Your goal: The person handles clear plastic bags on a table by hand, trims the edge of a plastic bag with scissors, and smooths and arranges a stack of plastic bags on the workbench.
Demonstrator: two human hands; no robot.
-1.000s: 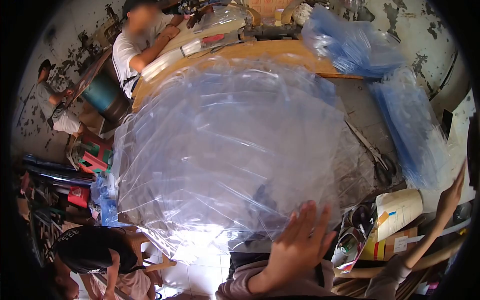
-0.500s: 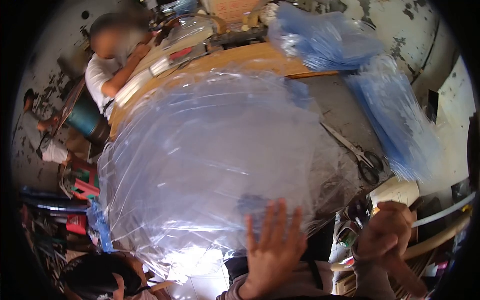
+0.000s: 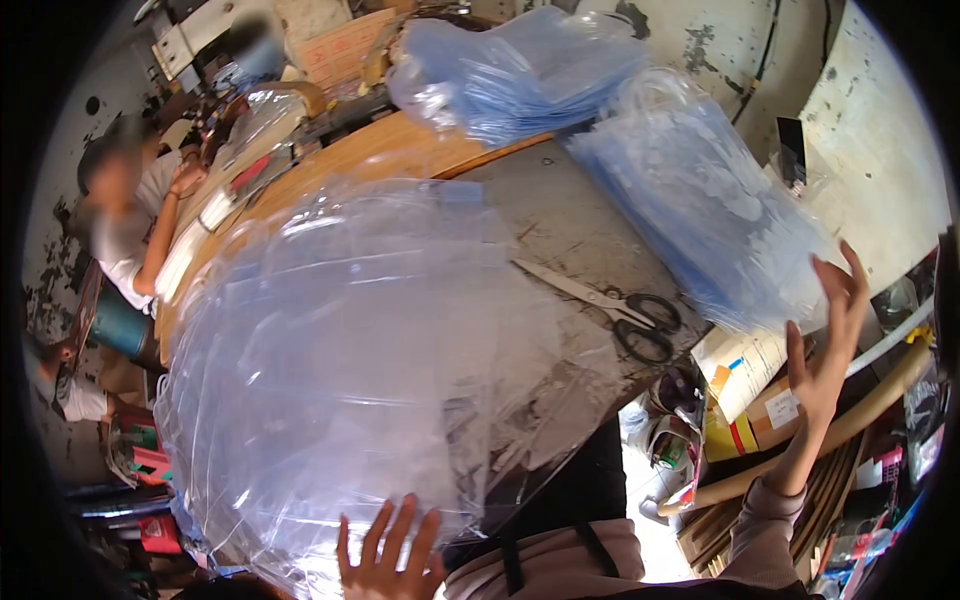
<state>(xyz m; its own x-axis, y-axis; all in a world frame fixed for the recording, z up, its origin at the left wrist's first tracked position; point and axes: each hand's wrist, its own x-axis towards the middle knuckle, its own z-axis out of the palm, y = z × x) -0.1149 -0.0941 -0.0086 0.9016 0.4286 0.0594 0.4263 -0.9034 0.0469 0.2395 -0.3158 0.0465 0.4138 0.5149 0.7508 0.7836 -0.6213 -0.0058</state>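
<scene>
My left hand (image 3: 390, 552) lies with fingers spread on the near edge of a wide pile of clear plastic sheets (image 3: 330, 340) that covers much of the table. Off the table's right side, my right hand (image 3: 826, 350) is raised with its fingers apart and nothing in them. It is nearest to a stack of bluish plastic sheets (image 3: 700, 200); whether it touches them I cannot tell. Black-handled scissors (image 3: 610, 302) rest on the grey tabletop between the clear pile and the bluish stack, blades toward the pile.
Another bluish plastic stack (image 3: 530, 75) sits at the back. A person in a white shirt (image 3: 135, 235) works at the table's far left. Right of the table are a paper sheet (image 3: 738, 368), cardboard boxes (image 3: 770, 420) and a long curved tube (image 3: 850, 440). A teal drum (image 3: 120, 325) stands at left.
The view has swung right. My right hand has risen from low by the table's corner to beside the bluish stack, and its fingers have opened. My left hand is still on the clear sheets.
</scene>
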